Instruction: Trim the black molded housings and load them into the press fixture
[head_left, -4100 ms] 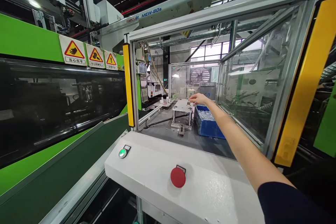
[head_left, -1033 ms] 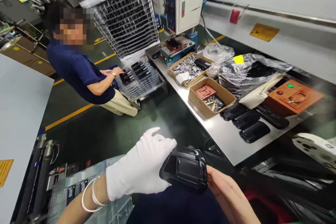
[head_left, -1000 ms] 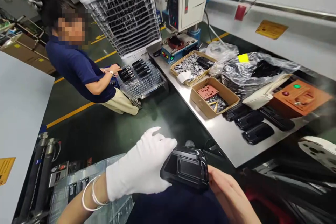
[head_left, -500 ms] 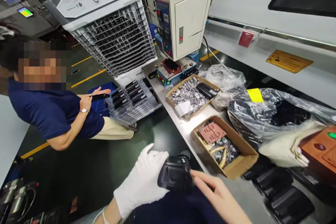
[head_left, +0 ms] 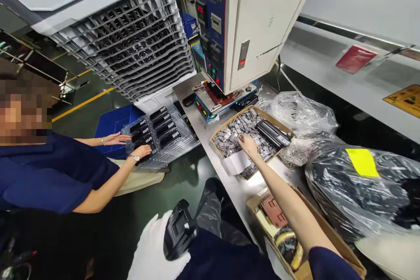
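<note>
My left hand (head_left: 154,251), in a white glove, grips a black plastic housing (head_left: 177,229) low in the view above my lap. My bare right hand (head_left: 248,144) reaches out over the steel bench into a cardboard box (head_left: 226,121) filled with several small grey metal pieces (head_left: 234,133). Its fingertips rest on the pieces; whether it holds one I cannot tell. A black part (head_left: 273,133) lies in the same box, right of the hand.
A white press machine (head_left: 249,22) stands behind the box. A second carton (head_left: 331,238) of parts and plastic bags (head_left: 357,188) lie right. A person in a dark blue shirt (head_left: 49,175) handles clear trays (head_left: 160,133) of black parts beside a large air cooler (head_left: 108,30).
My right hand has left the black housing and stretched forward into the box of metal pieces. My left hand alone keeps the housing. The view has moved closer to the bench.
</note>
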`<control>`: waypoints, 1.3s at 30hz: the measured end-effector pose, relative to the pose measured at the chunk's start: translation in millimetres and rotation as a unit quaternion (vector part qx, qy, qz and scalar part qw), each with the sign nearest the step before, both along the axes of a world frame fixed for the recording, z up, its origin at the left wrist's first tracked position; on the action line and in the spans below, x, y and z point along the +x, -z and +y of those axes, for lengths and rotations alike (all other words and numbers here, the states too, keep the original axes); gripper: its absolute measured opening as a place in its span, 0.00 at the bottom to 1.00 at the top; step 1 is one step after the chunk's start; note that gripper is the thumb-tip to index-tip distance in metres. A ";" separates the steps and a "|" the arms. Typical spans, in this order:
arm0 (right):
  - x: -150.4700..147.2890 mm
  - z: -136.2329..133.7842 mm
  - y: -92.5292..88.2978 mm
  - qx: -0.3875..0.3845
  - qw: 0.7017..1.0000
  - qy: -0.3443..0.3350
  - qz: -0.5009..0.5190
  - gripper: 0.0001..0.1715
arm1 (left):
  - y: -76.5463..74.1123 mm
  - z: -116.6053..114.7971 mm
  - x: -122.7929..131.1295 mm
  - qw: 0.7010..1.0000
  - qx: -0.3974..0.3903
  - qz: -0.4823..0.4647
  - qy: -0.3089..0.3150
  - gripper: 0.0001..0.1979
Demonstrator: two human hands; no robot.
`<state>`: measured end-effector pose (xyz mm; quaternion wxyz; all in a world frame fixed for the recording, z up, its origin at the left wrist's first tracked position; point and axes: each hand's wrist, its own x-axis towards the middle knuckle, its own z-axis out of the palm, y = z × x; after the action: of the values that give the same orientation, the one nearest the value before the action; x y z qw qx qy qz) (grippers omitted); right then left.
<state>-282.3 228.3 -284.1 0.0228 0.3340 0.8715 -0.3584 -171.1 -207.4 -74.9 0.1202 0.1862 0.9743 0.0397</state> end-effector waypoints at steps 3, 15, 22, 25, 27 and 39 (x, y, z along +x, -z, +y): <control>-11.1 3.3 17.6 0.009 0.999 -0.021 -0.033 0.09 | -5.1 24.0 -43.4 0.995 -0.025 -0.099 -0.018 0.41; 5.8 -5.0 10.4 -0.106 0.988 0.106 0.030 0.09 | -33.7 132.9 -178.0 0.973 -0.017 -0.218 0.077 0.43; 121.8 -27.6 -61.5 -0.190 0.900 0.363 0.151 0.42 | -25.2 192.3 -193.4 0.934 0.067 -0.048 0.349 0.34; 192.1 -64.0 -103.7 -0.217 0.849 0.454 0.160 0.41 | -36.1 238.8 -178.6 0.883 0.119 -0.036 0.452 0.24; 236.3 -91.4 -131.2 -0.242 0.789 0.537 0.177 0.38 | -44.6 266.5 -162.4 0.853 0.137 -0.066 0.500 0.20; 340.9 -140.0 -250.8 -0.144 0.785 0.495 0.343 0.14 | -73.1 323.4 -49.1 0.675 0.107 -0.051 0.728 0.20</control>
<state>58.5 88.3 -33.3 -0.4106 0.5671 0.4751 -0.5330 -220.2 116.0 -1.9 0.1396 0.8462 0.5116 0.0526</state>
